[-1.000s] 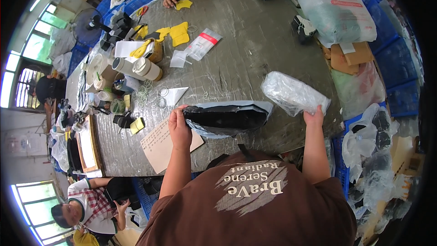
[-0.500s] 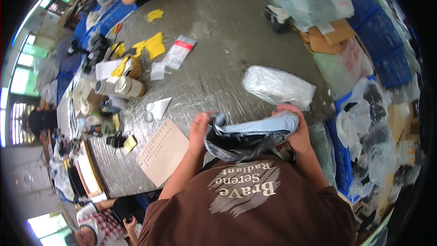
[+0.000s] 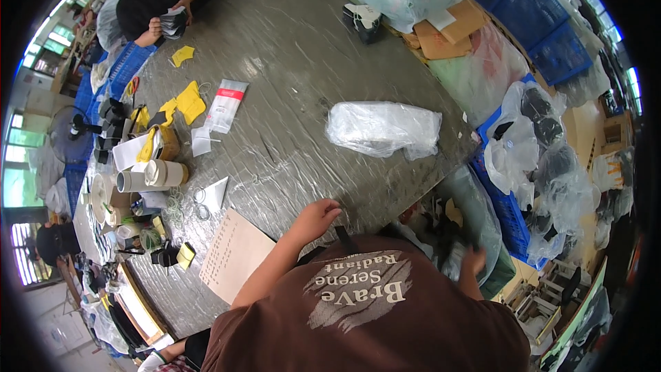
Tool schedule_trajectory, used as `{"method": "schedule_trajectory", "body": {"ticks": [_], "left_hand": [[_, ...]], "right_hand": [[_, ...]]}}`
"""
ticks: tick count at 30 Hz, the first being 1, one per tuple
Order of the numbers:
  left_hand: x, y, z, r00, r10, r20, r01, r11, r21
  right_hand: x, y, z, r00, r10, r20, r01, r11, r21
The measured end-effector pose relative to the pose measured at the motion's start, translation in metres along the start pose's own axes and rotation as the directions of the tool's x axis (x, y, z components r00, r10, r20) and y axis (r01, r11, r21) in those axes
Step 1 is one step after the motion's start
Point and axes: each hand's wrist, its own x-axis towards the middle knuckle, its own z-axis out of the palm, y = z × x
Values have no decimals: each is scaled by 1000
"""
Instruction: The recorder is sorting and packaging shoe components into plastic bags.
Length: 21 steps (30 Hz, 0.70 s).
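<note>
My left hand (image 3: 320, 219) rests near the table's front edge with its fingers curled, and nothing shows in it. Lower and to the right, beyond the table edge, my right hand (image 3: 472, 262) is smeared by motion. It is beside crumpled greyish-white plastic (image 3: 453, 260); whether it grips this cannot be made out. A large translucent bag (image 3: 485, 217) hangs open around that spot, with dark and tan scraps inside. On the table ahead lies a bundle wrapped in clear plastic (image 3: 383, 128). A tan sheet with rows of marks (image 3: 236, 255) lies left of my left forearm.
Yellow pieces (image 3: 191, 102), a white-and-red packet (image 3: 226, 105) and cream cups (image 3: 165, 173) sit on the table's left side. Far left, a co-worker holds a black item (image 3: 173, 23). Blue crates (image 3: 509, 186) with bagged goods line the right side.
The grey plastic bag I held open in both hands has left the table front. My right hand dropped right, below the table edge; my left hand now holds nothing visible. The view has shifted.
</note>
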Motion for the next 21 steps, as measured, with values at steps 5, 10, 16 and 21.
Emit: {"method": "schedule_trajectory", "body": {"ticks": [5, 10, 16, 21], "left_hand": [[25, 24, 12, 968, 79, 238, -105, 989, 102], [37, 35, 17, 959, 137, 247, -150, 988, 34], [46, -8, 21, 989, -128, 77, 149, 803, -577], [56, 1, 17, 970, -241, 39, 161, 514, -842]], "right_hand": [[-43, -253, -29, 393, -858, -332, 914, 324, 246], [-41, -348, -21, 239, -971, -21, 944, 227, 239], [-105, -358, -71, 354, -915, 195, 263, 298, 918], [-97, -347, -62, 213, -832, 513, -661, 264, 702]]}}
